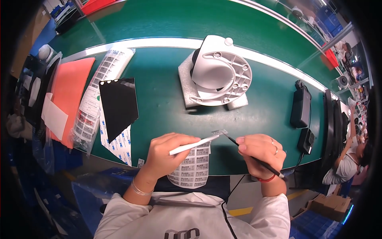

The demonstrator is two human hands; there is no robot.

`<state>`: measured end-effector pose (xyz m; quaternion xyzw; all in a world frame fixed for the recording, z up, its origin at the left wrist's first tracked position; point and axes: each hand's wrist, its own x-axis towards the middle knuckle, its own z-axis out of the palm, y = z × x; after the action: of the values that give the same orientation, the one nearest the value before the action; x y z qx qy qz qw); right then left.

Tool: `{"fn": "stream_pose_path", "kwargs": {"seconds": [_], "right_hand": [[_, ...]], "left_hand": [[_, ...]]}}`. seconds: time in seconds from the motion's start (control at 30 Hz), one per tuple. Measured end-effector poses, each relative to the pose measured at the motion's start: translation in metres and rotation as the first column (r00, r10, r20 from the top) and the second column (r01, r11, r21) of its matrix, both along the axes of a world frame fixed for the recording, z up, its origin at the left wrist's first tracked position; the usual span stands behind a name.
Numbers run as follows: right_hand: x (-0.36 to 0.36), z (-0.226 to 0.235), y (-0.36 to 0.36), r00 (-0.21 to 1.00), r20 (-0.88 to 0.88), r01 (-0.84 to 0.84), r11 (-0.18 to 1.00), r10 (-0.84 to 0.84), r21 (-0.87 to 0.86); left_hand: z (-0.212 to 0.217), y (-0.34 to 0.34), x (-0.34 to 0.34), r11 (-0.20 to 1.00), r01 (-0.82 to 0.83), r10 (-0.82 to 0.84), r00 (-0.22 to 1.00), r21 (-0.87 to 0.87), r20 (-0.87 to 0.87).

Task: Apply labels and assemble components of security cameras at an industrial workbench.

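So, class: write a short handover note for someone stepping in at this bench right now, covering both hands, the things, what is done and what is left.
Left hand: holds a label sheet folded at its top edge.
Right hand: grips black tweezers, tips on a small silver label above the table.
White plastic housing sits on a foam block behind.
Done: one label lifted.
Left: label not yet stuck anywhere.

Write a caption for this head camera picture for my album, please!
Left hand holds a label strip while right hand lifts a small label with black tweezers.
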<state>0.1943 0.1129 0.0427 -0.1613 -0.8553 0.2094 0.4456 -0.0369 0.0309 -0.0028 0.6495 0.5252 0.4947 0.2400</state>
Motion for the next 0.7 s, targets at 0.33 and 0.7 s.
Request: {"fn": "stream_pose_path", "kwargs": {"seconds": [0.33, 0.7], "right_hand": [[-0.021, -0.003, 0.023, 0.988, 0.124, 0.041, 0.929, -0.093, 0.368], [-0.032, -0.012, 0.035, 0.984, 0.125, 0.074, 0.931, -0.126, 0.356]], "left_hand": [[0.0, -0.004, 0.002, 0.996, 0.006, -0.01, 0.999, -0.085, -0.042], [0.004, -0.003, 0.001, 0.991, 0.062, -0.074, 0.992, -0.116, -0.098]]}}
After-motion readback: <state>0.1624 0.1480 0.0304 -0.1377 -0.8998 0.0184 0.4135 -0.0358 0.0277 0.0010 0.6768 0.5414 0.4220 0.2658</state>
